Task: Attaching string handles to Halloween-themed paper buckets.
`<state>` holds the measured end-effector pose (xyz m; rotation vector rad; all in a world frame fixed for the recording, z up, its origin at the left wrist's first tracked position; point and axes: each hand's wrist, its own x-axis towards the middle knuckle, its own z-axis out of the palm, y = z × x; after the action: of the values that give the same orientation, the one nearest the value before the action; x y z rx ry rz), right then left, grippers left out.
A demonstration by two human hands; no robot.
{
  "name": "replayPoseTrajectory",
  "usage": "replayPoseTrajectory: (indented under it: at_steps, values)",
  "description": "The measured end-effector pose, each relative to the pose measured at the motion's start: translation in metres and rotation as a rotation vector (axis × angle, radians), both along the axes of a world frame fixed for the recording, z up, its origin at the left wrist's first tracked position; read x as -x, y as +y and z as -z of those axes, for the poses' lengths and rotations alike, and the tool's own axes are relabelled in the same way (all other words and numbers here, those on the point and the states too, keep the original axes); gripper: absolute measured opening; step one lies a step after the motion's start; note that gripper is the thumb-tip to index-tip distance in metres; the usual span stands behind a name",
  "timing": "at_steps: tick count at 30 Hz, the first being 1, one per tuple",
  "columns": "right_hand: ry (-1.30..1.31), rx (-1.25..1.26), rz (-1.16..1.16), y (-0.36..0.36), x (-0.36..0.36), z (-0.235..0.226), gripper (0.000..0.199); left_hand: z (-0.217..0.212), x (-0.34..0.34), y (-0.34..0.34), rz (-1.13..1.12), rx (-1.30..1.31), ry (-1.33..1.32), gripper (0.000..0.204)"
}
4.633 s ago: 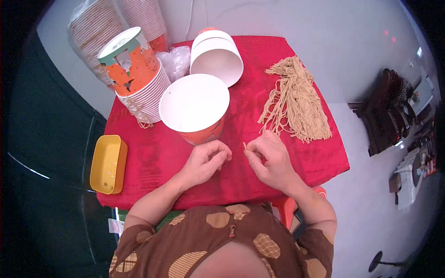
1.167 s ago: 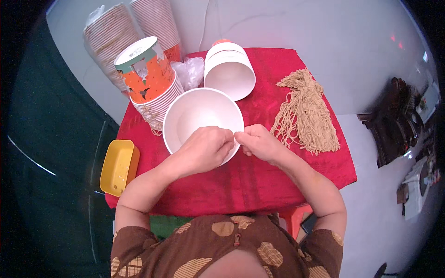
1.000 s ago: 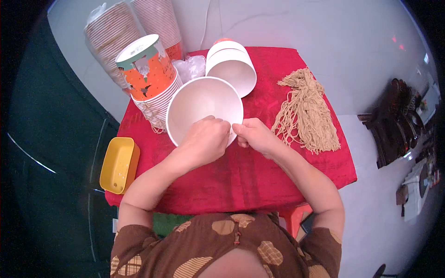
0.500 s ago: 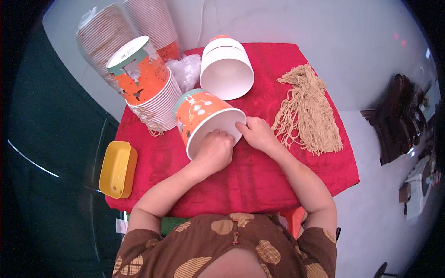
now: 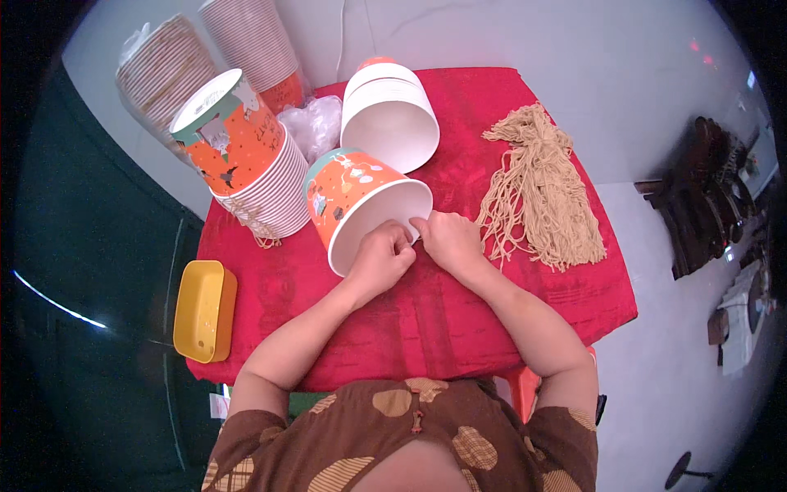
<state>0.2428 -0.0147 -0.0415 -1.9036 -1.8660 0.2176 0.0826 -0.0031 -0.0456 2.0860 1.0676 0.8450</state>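
Observation:
An orange paper bucket (image 5: pixel 348 180) with a green base band and white inside lies tilted on the table, its mouth turned toward me. My right hand (image 5: pixel 449 243) grips its rim at the right, thumb over the edge and the other fingers outside. My left hand (image 5: pixel 380 259) is at the mouth's lower right with its fingers curled in a pinch close to my right thumb. What those fingers hold, if anything, is hidden. Behind the bucket, nested white paper buckets (image 5: pixel 389 119) lie on their side.
A bundle of tan strings (image 5: pixel 545 193) lies on the red cloth (image 5: pixel 459 328) at the right. At the left stand an upside-down bucket stack (image 5: pixel 266 184), a yellow tub (image 5: pixel 203 312), bagged stacks (image 5: pixel 168 74) and a crumpled clear plastic bag (image 5: pixel 316 127).
My left hand has drawn back from inside the bucket toward the rim, close to my right thumb. My right hand stays on the rim. The view has shifted slightly.

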Motion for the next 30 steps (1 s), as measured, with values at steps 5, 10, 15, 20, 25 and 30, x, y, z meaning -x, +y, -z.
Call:
replayPoseTrajectory:
  at_steps: [5, 10, 15, 20, 25, 30]
  values:
    - [-0.016, 0.022, 0.003, 0.000, -0.001, -0.001, 0.045, 0.000, 0.000, 0.002, -0.051, 0.130, 0.026, 0.013]
    - [0.163, 0.076, -0.221, 0.001, -0.022, 0.000, 0.046, 0.004, 0.004, 0.003, -0.072, 0.117, -0.019, 0.010]
    - [0.257, 0.242, -0.380, -0.011, -0.040, -0.023, 0.028, -0.002, 0.007, -0.004, 0.039, 0.153, 0.023, 0.019]
    - [0.297, 0.137, -0.471, -0.018, -0.030, -0.026, 0.018, 0.002, 0.002, -0.009, 0.044, -0.054, 0.058, 0.022]
    - [0.159, -0.042, -0.627, -0.031, -0.018, -0.027, 0.014, 0.009, -0.001, -0.009, 0.032, -0.144, 0.011, 0.019]
    - [0.220, -0.028, -1.026, -0.054, -0.006, -0.047, 0.021, 0.010, 0.001, -0.005, 0.033, -0.124, -0.056, 0.012]
